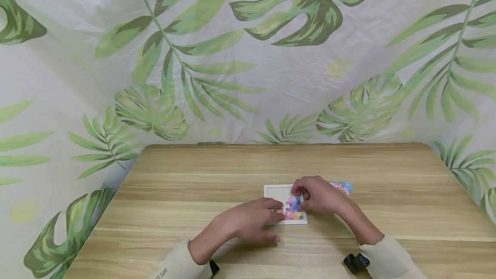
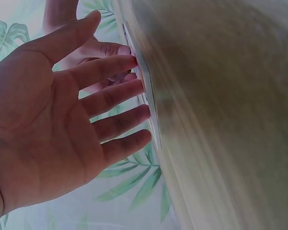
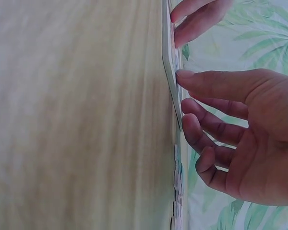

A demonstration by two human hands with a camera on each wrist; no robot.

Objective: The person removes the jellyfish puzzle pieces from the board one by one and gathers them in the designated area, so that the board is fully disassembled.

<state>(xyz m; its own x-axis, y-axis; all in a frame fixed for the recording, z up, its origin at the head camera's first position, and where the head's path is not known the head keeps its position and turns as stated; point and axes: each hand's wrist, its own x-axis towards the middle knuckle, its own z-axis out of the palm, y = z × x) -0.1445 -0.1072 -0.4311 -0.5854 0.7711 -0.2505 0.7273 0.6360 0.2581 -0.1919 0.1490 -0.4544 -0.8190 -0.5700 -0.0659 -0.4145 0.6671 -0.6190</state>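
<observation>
A white-bordered jigsaw puzzle tray lies on the table, with colourful pieces filling its lower and right parts. My left hand rests its fingertips on the left side of the tray, palm down. In the left wrist view the fingers of the left hand are straight and spread, and the thumb stands away. Over the tray's right side, my right hand has its thumb and forefinger at a blue-purple puzzle piece. The right wrist view shows the right hand with fingers curled at the tray's edge; the piece is hidden there.
More loose puzzle pieces, pink and blue, lie just right of the tray, partly behind the right hand. The wood-grain table ends at a leaf-patterned cloth behind it.
</observation>
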